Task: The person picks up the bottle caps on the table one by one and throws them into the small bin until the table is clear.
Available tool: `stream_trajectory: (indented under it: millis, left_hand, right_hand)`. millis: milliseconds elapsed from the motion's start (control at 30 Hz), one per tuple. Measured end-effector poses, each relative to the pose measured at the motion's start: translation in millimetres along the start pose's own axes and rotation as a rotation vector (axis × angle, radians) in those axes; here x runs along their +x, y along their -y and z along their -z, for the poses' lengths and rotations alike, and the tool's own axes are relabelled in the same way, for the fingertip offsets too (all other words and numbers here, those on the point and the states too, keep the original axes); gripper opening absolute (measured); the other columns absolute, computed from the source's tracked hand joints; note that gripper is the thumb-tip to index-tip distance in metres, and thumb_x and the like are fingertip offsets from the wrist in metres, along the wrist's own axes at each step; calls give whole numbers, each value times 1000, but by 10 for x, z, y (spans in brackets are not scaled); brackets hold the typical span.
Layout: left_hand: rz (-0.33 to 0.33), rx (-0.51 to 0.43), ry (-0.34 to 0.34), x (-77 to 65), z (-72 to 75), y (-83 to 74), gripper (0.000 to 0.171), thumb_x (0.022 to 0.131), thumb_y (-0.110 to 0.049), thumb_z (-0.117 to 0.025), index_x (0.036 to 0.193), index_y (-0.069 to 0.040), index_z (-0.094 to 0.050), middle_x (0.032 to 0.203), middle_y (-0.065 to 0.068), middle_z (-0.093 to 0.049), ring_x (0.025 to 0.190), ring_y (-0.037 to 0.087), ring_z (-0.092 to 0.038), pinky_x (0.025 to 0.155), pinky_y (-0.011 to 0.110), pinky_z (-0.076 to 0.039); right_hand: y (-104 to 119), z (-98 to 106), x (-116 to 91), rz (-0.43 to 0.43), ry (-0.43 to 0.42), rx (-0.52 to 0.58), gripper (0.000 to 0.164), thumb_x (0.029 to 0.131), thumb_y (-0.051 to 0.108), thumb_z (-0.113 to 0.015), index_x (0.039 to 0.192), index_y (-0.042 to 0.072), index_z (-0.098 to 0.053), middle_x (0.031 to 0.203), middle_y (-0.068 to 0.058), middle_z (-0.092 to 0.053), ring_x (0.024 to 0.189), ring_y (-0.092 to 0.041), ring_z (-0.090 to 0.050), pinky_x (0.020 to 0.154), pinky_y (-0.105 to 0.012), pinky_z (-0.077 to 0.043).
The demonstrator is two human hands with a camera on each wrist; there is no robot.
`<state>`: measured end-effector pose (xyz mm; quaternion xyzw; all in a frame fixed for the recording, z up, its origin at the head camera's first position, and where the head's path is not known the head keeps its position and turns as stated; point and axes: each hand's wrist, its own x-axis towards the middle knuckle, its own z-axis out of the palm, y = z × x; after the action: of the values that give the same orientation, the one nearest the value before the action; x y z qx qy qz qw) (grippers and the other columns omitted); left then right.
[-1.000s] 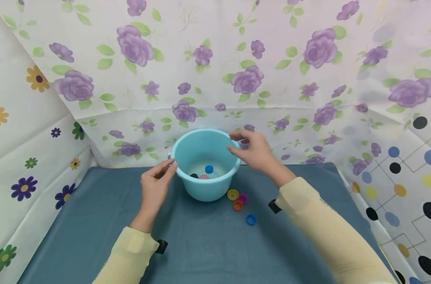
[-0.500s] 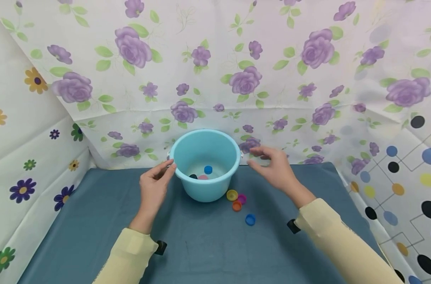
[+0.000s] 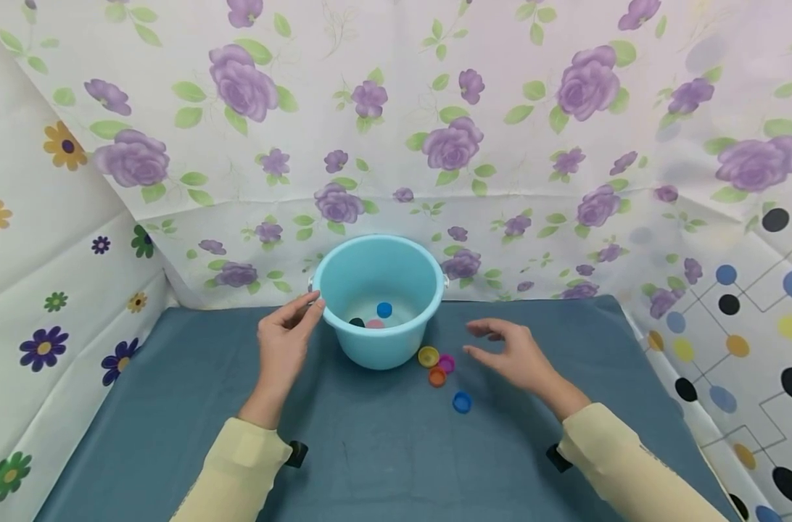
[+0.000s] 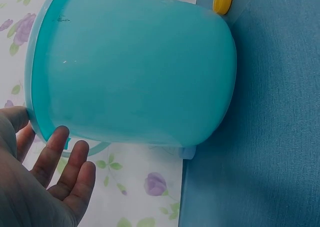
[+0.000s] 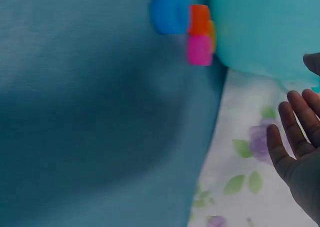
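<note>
A light blue bucket [image 3: 381, 346] stands upright at the back of the table. My left hand [image 3: 285, 344] pinches its rim on the left side; in the left wrist view the thumb and a finger meet at that rim. Inside the bucket lie a blue cap [image 3: 384, 310], a pink cap [image 3: 375, 323] and a partly hidden black piece [image 3: 357, 322]. My right hand [image 3: 513, 355] hovers right of the bucket, holding nothing, fingers apart from the thumb. Nearest to it are a yellow cap [image 3: 428, 357], a magenta cap [image 3: 445, 364], an orange cap [image 3: 437, 377] and a blue bottle cap [image 3: 462, 402].
A blue-grey cloth [image 3: 383, 457] covers the table. Behind it hangs a white sheet with purple roses [image 3: 455, 145]. Patterned sheets also hang at the left and right sides. A bucket handle [image 4: 100, 149] shows below the rim in the left wrist view.
My right hand has moved from over the bucket's right rim out to the right, then down toward the caps on the table. My left hand has stayed at the rim.
</note>
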<state>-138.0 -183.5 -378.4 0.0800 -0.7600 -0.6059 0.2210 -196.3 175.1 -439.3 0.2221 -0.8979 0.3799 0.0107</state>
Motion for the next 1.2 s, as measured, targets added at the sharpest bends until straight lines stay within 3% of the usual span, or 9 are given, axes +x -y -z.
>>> stream_trajectory:
  millis: [267,500,667,833,1067,1200]
  left_hand:
    - [-7,8,0,0,-8,-8,28,86,-30,-68,111,-16,-71,88,15,-70,61,11,-53,53,23,-42]
    - [-3,10,5,3,-13,-5,28,86,-30,-68,111,-17,-71,88,14,-70,64,16,-55,53,24,-42]
    - [-1,4,-1,3,-13,-8,28,86,-29,-68,111,-16,-71,91,13,-70,65,15,-55,54,23,-43]
    - [-2,4,-4,5,-8,-7,28,86,-29,-68,110,-16,-71,89,13,-70,64,12,-54,54,23,-43]
    - [-9,2,-1,6,-8,-3,28,86,-29,-68,111,-15,-71,87,14,-70,62,13,-53,53,23,-42]
    - [-9,-2,-2,5,-6,-1,28,86,-28,-68,111,-15,-71,85,16,-69,61,10,-51,53,23,-42]
  right_hand:
    - [-194,-170,-148,-34,102,18,41,80,48,-70,116,31,-62,116,9,-64,107,-12,-60,91,-43,-48]
    - [-362,-271,-269,-86,168,-4,58,76,55,-70,122,22,-62,119,13,-62,112,-8,-57,94,-42,-47]
    - [-451,-322,-323,-121,183,-13,61,72,59,-71,121,25,-63,118,18,-60,115,-7,-55,94,-40,-47]
    - [-493,-371,-342,-107,190,-52,64,65,60,-76,119,28,-63,118,16,-60,116,-10,-54,96,-41,-45]
    - [-523,-404,-362,-51,238,-61,70,60,56,-82,122,29,-61,137,4,-52,135,-20,-39,104,-50,-37]
    - [-530,-408,-360,-26,258,-67,69,61,57,-80,122,31,-61,134,9,-54,137,-19,-37,105,-50,-36]
